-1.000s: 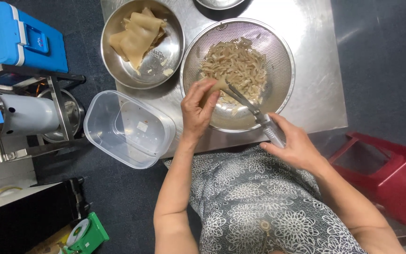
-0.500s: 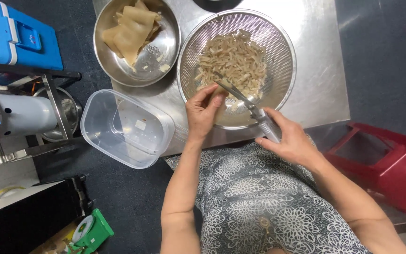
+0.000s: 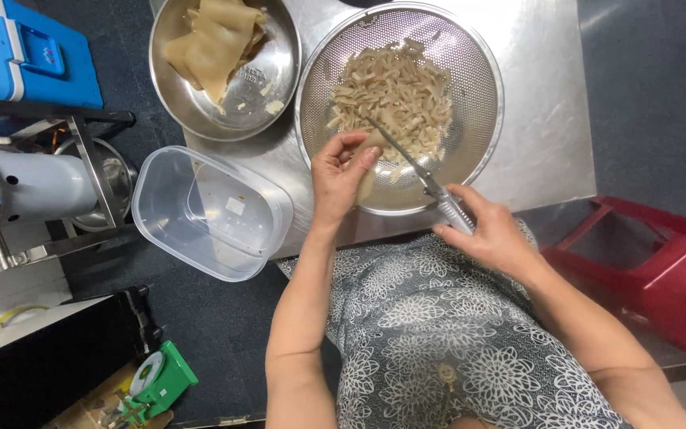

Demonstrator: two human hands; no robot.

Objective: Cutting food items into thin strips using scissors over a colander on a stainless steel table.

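Left grip: my left hand pinches a pale sheet between thumb and fingers, closed on it, over the near rim of the colander.
Right grip: my right hand is wrapped shut around the handles of the scissors; the blades point up and left, tips at the sheet.
Cut pieces: a heap of strips lies in the colander, just beyond the blades.
Doing it well: I judge the sheet should hang taut and clear of my fingertips, blades crossing it squarely, so each strip drops inside the rim.
Left pose: forearm straight up from my body, wrist bent slightly, palm turned right.
Right pose: forearm comes in from the lower right, wrist low at the table's near edge.
Table: steel table; the colander sits at its near edge, a bowl of uncut sheets to its left.
Off the table: a clear tub overhangs the near left corner.
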